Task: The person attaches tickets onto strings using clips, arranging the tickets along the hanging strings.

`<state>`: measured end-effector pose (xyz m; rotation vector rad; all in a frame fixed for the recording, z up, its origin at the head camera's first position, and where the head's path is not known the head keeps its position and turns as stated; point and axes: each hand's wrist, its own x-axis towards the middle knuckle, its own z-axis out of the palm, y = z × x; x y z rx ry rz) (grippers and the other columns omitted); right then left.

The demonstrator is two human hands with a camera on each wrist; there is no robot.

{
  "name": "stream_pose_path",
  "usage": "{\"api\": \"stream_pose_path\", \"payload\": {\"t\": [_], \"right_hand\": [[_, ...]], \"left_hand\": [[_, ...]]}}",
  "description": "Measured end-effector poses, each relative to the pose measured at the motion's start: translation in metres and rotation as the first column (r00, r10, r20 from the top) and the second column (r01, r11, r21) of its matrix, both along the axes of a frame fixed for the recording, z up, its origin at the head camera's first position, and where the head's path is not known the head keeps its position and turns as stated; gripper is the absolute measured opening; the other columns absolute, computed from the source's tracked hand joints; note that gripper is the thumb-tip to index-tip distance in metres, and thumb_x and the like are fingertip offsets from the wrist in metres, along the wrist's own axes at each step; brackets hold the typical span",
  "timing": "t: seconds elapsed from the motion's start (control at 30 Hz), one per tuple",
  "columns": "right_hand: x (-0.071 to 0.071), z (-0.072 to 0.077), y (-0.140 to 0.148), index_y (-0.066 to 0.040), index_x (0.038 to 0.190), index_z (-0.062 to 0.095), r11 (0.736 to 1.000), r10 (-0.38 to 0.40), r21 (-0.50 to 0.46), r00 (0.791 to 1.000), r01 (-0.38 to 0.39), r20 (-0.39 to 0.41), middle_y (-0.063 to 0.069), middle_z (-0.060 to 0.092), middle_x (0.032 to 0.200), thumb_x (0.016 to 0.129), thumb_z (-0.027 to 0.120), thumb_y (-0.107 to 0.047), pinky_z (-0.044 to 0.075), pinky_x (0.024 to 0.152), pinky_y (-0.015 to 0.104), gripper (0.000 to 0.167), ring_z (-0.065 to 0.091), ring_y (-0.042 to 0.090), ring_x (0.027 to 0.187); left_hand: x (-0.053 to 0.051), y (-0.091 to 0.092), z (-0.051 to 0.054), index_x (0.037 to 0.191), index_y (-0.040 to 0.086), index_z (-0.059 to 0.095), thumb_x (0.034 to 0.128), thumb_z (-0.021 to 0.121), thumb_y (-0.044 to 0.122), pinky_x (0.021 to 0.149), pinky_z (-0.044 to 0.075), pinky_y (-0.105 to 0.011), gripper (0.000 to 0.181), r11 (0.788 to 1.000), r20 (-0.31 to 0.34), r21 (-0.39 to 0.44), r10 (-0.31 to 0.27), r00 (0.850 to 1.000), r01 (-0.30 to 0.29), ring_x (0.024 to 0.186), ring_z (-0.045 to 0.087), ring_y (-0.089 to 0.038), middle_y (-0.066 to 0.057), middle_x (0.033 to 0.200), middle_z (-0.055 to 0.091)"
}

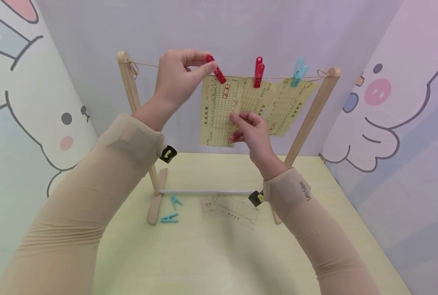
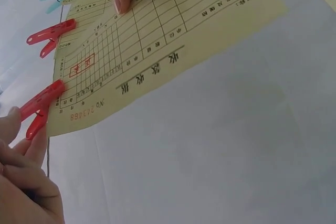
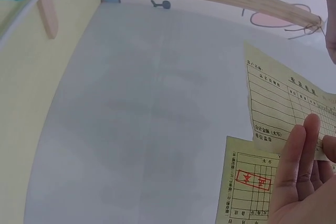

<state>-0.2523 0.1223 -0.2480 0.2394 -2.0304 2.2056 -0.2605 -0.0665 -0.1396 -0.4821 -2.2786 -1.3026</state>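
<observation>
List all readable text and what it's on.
"LetsSlim": right sleeve
"收款收据": slip in right hand
"客户名称": same slip
"合计金额(大写)": same slip
"单位盖章": same slip
"No": same slip
Too small or blurred: its digits, red box, other print, other papers.

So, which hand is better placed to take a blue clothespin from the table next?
Probably the left hand: both blue clothespins on the table lie towards its side. It would first leave the red clothespin it pinches; the right hand holds a yellow slip.
</observation>
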Motion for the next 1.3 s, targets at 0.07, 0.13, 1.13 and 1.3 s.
{"api": "stream_pose_path", "payload": {"t": [0.07, 0.13, 1.13, 1.3], "right_hand": [[0.000, 0.000, 0.001, -0.011, 0.098, 0.067, 1.000, -0.005, 0.003, 1.000, 0.005, 0.007, -0.001, 0.069, 0.085, 0.095, 0.068, -0.022, 0.057, 0.058, 0.025, 0.012, 0.061, 0.010, 0.052], [0.000, 0.001, 0.001, -0.011, 0.099, 0.067, 1.000, -0.008, 0.004, 1.000, 0.008, 0.013, -0.001, 0.070, 0.085, 0.094, 0.069, -0.022, 0.057, 0.058, 0.025, 0.012, 0.061, 0.010, 0.052], [0.007, -0.003, 0.008, -0.010, 0.110, 0.068, 1.000, 0.019, 0.014, 0.999, -0.018, -0.045, -0.004, 0.075, 0.096, 0.095, 0.067, -0.020, 0.057, 0.058, 0.025, 0.018, 0.062, 0.010, 0.052], [0.009, -0.002, 0.013, -0.007, 0.115, 0.067, 1.000, 0.003, 0.020, 0.999, -0.002, -0.045, -0.006, 0.074, 0.096, 0.096, 0.066, -0.020, 0.057, 0.058, 0.024, 0.023, 0.062, 0.009, 0.052]], "left_hand": [[0.000, 0.000, 0.001, 0.115, 0.012, 0.074, 0.0926, 0.070, 0.031, 0.086, 0.046, -0.020, 0.030, 1.000, 0.018, -0.001, -0.009, 1.000, 0.009, 0.109, 0.062, -0.007, -0.001, 0.115, 0.074], [0.001, -0.001, 0.002, 0.117, 0.012, 0.073, 0.0921, 0.071, 0.032, 0.090, 0.046, -0.022, 0.032, 1.000, 0.041, 0.003, -0.023, 0.999, 0.023, 0.111, 0.061, -0.007, -0.001, 0.116, 0.074], [0.012, -0.003, 0.004, 0.140, 0.023, 0.056, 0.0918, 0.068, 0.041, 0.075, 0.056, -0.027, 0.053, 0.996, 0.165, -0.033, -0.078, 0.983, 0.085, 0.110, 0.065, -0.013, 0.004, 0.132, 0.065], [0.014, -0.006, 0.005, 0.140, 0.023, 0.056, 0.0915, 0.070, 0.039, 0.071, 0.052, -0.025, 0.053, 0.996, 0.151, 0.014, -0.086, 0.985, 0.085, 0.103, 0.067, -0.016, 0.005, 0.134, 0.064]]}}
